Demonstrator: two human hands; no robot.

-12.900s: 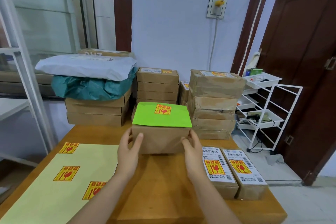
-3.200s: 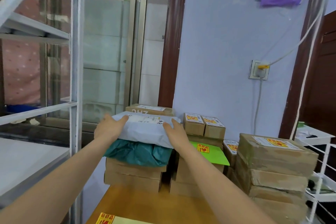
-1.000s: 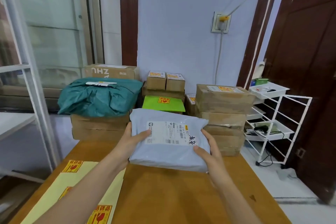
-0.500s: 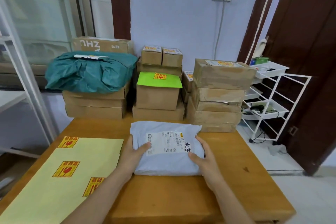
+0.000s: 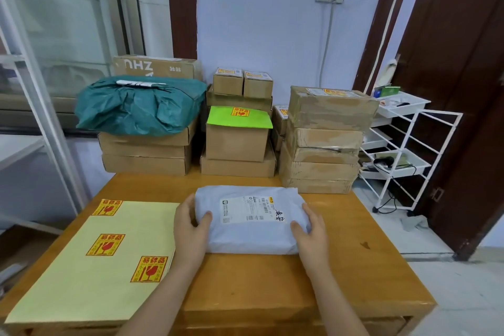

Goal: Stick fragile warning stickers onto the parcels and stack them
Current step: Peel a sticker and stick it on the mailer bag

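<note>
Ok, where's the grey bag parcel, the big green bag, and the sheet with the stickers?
grey mailer parcel point(image 5: 252, 237), head view, on its plain near part.
green plastic-wrapped parcel point(image 5: 139, 109), head view, on its crinkled front.
yellow sticker sheet point(image 5: 81, 278), head view, on bare backing paper.

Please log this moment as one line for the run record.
stage: sticker not yet on | grey mailer bag on table | left hand, right hand hold its sides | sticker sheet at left
</note>
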